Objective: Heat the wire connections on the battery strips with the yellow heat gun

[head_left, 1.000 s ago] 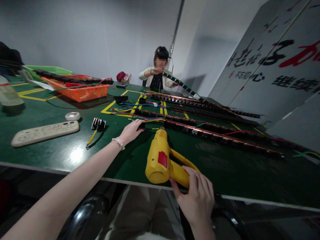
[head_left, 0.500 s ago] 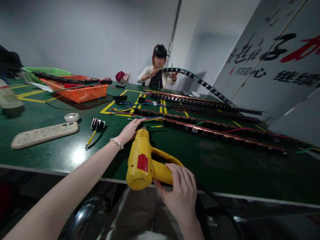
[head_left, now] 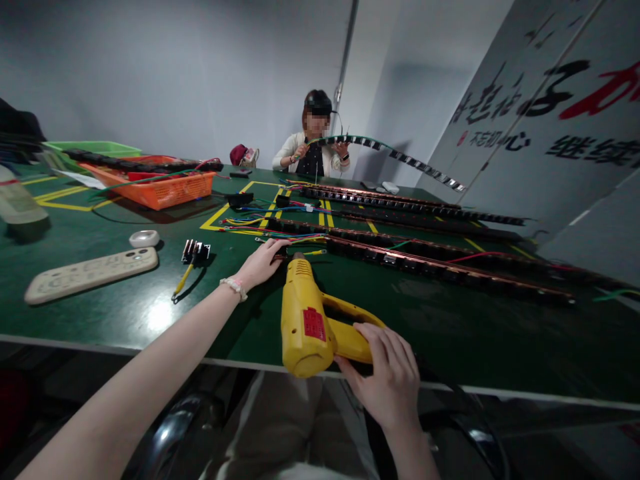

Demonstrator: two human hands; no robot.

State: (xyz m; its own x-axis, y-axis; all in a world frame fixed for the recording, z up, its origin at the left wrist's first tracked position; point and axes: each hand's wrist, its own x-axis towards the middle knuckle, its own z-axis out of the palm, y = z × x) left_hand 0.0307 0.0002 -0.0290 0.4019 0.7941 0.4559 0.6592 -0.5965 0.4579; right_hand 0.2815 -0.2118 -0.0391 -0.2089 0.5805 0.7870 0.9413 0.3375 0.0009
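Observation:
My right hand (head_left: 387, 370) is wrapped around the handle of a yellow heat gun (head_left: 305, 327) with a red label. Its nozzle points away from me, just right of my left fingertips. My left hand (head_left: 260, 265) reaches forward over the green table, fingers closed on a small black part (head_left: 281, 253) that is mostly hidden. A yellow lead (head_left: 315, 253) with a metal end lies just right of the nozzle tip. Beyond my fingers run coloured wires (head_left: 300, 237) from a long black strip with copper bars (head_left: 440, 267).
A phone (head_left: 93, 275), a small white case (head_left: 144, 239) and a black part with a yellow lead (head_left: 196, 252) lie left. Behind them stand an orange basket (head_left: 175, 193) and a bottle (head_left: 20, 200). Across the table (head_left: 450, 353), a person (head_left: 313, 153) holds a curved strip (head_left: 400, 155).
The heat gun has moved right in my right hand, its nozzle shifting away from my left fingers. My left hand stays nearly in place. The other person's strip now has its far end raised.

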